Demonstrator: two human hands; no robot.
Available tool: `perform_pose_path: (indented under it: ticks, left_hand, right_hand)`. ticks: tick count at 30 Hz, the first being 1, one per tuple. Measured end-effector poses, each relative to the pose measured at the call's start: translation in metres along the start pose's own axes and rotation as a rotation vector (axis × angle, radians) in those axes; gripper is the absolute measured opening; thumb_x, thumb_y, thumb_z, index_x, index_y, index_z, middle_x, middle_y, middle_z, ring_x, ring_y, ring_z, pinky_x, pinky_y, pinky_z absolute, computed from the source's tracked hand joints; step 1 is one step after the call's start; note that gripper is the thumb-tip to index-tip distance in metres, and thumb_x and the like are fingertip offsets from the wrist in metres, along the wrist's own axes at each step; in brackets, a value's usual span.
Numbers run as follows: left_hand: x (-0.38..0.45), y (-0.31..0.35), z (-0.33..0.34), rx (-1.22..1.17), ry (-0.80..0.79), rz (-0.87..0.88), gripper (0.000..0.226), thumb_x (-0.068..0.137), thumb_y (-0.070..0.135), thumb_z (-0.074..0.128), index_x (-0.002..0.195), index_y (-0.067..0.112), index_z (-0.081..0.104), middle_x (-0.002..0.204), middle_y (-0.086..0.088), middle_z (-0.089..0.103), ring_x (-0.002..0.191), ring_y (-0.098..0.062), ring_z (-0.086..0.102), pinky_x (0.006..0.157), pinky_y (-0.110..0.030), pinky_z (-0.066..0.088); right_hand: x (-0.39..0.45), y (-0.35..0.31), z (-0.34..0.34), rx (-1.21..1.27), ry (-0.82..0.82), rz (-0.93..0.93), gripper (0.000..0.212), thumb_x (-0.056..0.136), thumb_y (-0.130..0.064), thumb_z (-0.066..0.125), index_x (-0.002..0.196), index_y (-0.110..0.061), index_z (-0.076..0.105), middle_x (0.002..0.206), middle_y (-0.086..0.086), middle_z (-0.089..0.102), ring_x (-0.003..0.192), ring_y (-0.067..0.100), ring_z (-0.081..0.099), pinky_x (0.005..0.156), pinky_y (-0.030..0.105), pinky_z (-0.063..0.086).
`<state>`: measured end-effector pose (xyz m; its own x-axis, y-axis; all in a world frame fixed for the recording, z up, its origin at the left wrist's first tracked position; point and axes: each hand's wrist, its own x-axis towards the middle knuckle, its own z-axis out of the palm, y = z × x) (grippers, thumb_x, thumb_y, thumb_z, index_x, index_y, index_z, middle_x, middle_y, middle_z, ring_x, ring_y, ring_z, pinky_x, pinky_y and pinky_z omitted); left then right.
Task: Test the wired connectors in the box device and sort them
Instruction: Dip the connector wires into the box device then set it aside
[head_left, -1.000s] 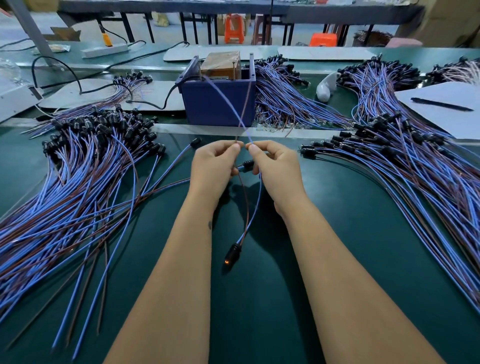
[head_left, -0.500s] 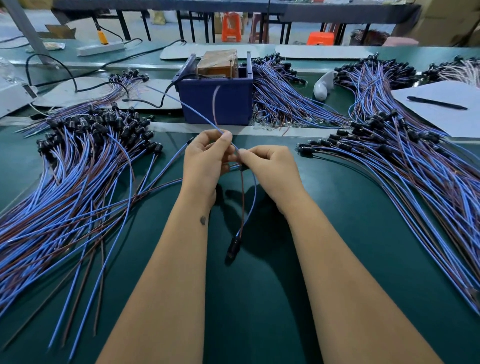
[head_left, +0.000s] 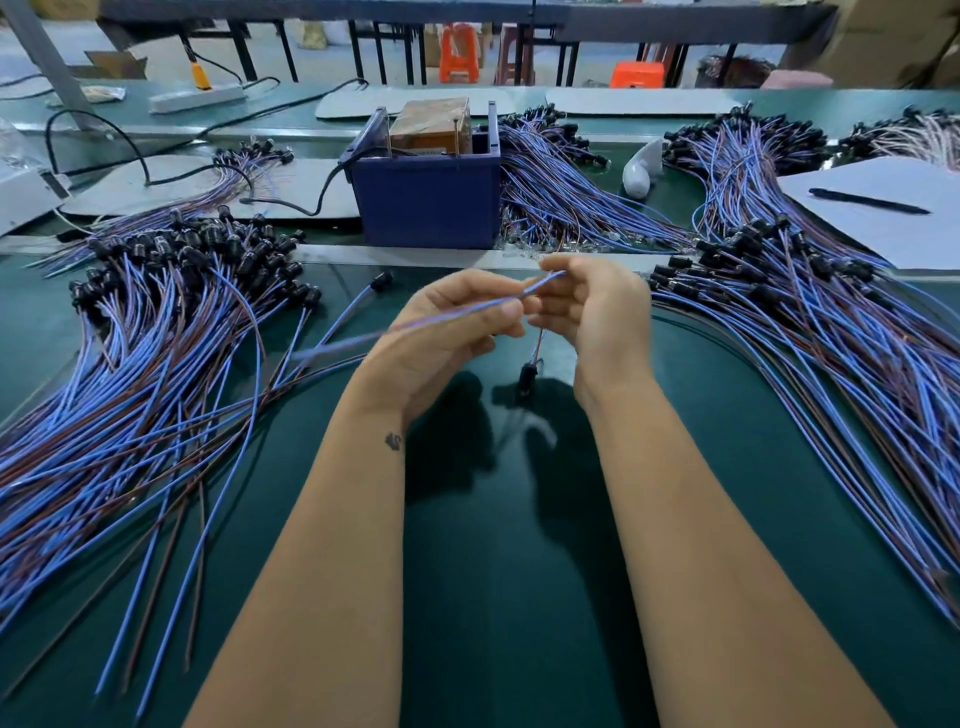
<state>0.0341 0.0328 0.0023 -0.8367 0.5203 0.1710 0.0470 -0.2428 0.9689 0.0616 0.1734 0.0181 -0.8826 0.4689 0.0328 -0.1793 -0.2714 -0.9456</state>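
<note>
The blue box device (head_left: 428, 205) stands at the back centre of the green mat, with a brown block inside it. In front of it, my left hand (head_left: 441, 332) pinches a blue and brown wire pair (head_left: 467, 312) that streaks out to the left, blurred. My right hand (head_left: 597, 312) pinches the same wires at its fingertips. A black connector (head_left: 527, 376) hangs on a short wire below my right hand, just above the mat. A large pile of wired connectors (head_left: 156, 322) lies to the left, and another pile (head_left: 810, 312) spreads on the right.
More wire bundles (head_left: 561, 192) lie right of the box. A white sheet (head_left: 878, 228) with a black pen (head_left: 867, 200) sits far right. A black cable (head_left: 311, 208) runs to the box. A power strip (head_left: 197, 96) lies at the back left.
The wire ends have come out of the box and swung down to the left. Both hands rose slightly, and the hanging connector lifted closer to my right hand; its orange light is no longer seen.
</note>
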Motion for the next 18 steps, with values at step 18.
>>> perform_pose_path:
  ticks: [18]
  left_hand:
    - [0.010,-0.022,0.032,0.511,-0.015,-0.003,0.029,0.091,0.002,0.060,0.096,0.030,0.067,0.101,0.002,0.074,0.090,-0.004,0.068,0.092,-0.024,0.052]
  right_hand:
    - [0.028,-0.030,-0.097,-0.934,0.050,0.014,0.026,0.089,-0.004,0.054,0.114,-0.013,0.054,0.068,0.001,0.067,0.060,0.014,0.061,0.063,0.027,0.051]
